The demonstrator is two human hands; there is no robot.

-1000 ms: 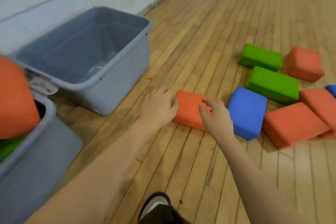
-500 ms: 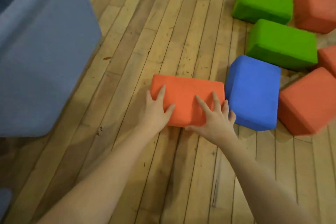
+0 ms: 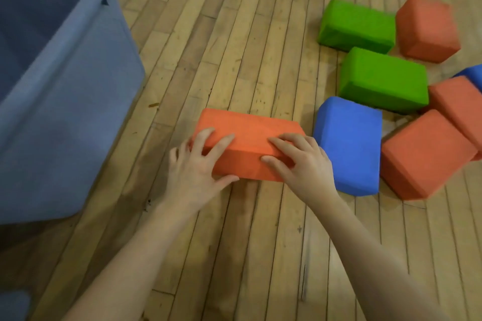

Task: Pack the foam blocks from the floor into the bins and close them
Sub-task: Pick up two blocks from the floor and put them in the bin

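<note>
So the orange block (image 3: 247,143) in the middle is lying flat on the wooden floor (image 3: 234,34), long axis running roughly left to right across the view, tilted a bit so its right end sits slightly closer to the camera. Its broad face points up and a long side face looks back toward the person.

Both hands are on it. The left hand (image 3: 198,167) has its fingers spread and curled over the block's left end — fingertips on the top face, thumb down along the near side at the bottom edge. The right hand (image 3: 300,161) wraps the right end the same way, fingers bent over the top near corner and thumb pressed on the front side. So both are gripping it, moderately open, not a tight fist. I can't tell if the block is lifted off the floor or just resting on it.

The block itself is a plain rectangular brick of foam, matte and a little fuzzy, with softly rounded edges, uniform orange.

It sits between the grey bin (image 3: 73,101) on the left, which is near but apart, and a blue block (image 3: 349,146) just beside its right end — the right hand overlaps that gap, so contact is unclear. Further right are two green blocks (image 3: 383,81) and more orange ones.
</note>
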